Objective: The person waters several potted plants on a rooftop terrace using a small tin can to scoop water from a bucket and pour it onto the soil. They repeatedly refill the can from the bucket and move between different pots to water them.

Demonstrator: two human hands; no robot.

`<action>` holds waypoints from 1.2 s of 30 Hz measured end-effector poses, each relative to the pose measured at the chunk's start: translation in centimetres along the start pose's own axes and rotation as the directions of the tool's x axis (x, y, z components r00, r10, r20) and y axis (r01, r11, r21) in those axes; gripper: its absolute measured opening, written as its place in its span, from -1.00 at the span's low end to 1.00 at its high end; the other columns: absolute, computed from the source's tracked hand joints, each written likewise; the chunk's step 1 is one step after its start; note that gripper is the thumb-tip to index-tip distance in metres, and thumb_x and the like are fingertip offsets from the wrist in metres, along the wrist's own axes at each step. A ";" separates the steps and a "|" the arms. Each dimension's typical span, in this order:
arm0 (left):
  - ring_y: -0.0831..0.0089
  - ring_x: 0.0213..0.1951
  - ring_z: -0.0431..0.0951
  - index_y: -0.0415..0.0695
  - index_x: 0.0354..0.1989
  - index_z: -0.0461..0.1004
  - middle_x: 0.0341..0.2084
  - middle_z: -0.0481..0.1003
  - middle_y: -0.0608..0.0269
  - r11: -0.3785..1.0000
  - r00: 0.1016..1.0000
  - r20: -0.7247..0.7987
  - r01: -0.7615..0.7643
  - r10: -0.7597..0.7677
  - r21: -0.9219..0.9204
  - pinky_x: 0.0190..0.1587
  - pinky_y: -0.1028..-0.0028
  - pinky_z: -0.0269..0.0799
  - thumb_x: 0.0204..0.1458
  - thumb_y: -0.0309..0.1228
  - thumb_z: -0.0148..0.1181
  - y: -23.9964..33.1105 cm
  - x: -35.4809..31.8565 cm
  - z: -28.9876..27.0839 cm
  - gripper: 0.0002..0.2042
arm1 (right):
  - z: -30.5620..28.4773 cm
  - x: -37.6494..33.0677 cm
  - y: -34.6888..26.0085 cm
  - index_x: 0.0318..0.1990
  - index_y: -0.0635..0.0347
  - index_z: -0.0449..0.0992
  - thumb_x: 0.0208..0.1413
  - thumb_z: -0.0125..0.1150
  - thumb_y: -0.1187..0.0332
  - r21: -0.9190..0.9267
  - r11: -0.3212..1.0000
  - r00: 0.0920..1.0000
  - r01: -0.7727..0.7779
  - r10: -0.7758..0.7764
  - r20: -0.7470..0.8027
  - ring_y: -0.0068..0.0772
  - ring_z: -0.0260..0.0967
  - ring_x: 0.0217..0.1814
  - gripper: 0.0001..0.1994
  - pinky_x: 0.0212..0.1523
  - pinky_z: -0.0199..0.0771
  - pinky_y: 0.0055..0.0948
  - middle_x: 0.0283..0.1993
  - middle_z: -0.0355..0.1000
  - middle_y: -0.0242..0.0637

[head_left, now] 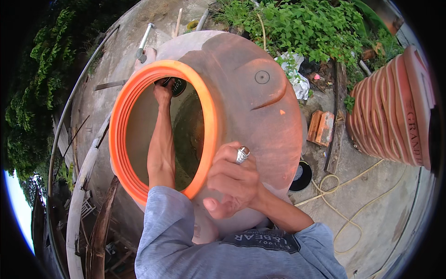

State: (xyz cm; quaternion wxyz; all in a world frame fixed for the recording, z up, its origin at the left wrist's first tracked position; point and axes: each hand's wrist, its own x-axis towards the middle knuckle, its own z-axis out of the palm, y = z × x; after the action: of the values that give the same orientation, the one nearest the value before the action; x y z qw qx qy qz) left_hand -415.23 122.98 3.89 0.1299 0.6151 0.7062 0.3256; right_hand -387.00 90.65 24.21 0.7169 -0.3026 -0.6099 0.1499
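Note:
Through the orange threaded rim (211, 100) of a large tank (251, 130), my left arm reaches down inside. Near the far inner wall, my left hand (162, 91) is closed on a black round thing with pale lettering (179, 87); its exact kind I cannot make out. Murky greenish water (188, 130) or residue shows on the tank's inside. My right hand (234, 179), with a silver ring, is just right of the rim at the near side. Its fingers are loosely curled, the thumb stands apart, and nothing shows between them.
A ribbed terracotta-coloured container (390, 111) stands at the right. A thin yellowish hose (346, 218) loops over the concrete near a black bucket (301, 176). Orange bricks (320, 128) and a wooden plank (338, 116) lie beyond; timber (83, 195) lies at the left.

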 end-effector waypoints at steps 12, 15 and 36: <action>-0.02 0.01 0.52 -0.20 -0.21 0.66 -0.09 0.55 -0.11 0.995 0.978 -0.206 -0.041 0.022 -0.086 0.08 0.18 0.39 -0.12 -0.26 0.48 0.2 -1.0 0.6 -0.66 | -1.9 -4.1 1.4 -0.74 0.16 0.02 0.15 -0.02 0.14 0.171 0.914 0.910 -0.368 0.392 -0.137 -0.49 -0.15 -0.70 -0.50 -0.63 -0.26 -0.40 -0.75 -0.05 -0.41; 0.00 -0.02 0.55 -0.20 -0.23 0.67 -0.08 0.56 -0.09 0.991 0.981 -0.194 -0.010 -0.017 -0.136 0.07 0.20 0.41 -0.13 -0.27 0.49 1.3 -1.1 0.7 -0.67 | -2.2 -4.0 -0.4 -0.74 0.17 0.01 0.15 -0.04 0.14 0.262 0.924 0.945 -0.279 0.313 -0.095 -0.50 -0.18 -0.72 -0.50 -0.63 -0.27 -0.41 -0.75 -0.07 -0.40; 0.20 -0.18 0.63 -0.17 -0.21 0.68 -0.29 0.65 0.04 0.970 0.970 -0.186 0.113 -0.154 -0.217 -0.02 0.27 0.45 -0.15 -0.26 0.51 1.5 -0.7 0.0 -0.66 | -2.5 -6.1 -2.2 -0.75 0.20 0.01 0.19 -0.04 0.21 0.325 0.852 0.886 -0.411 0.457 -0.080 -0.51 -0.21 -0.72 -0.50 -0.63 -0.28 -0.39 -0.76 -0.10 -0.42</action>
State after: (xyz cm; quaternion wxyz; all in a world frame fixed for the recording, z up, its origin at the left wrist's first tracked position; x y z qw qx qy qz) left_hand -413.84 122.37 4.66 0.1423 0.5132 0.7184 0.4476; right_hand -386.16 84.77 20.57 0.7467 -0.3316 -0.4383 0.3746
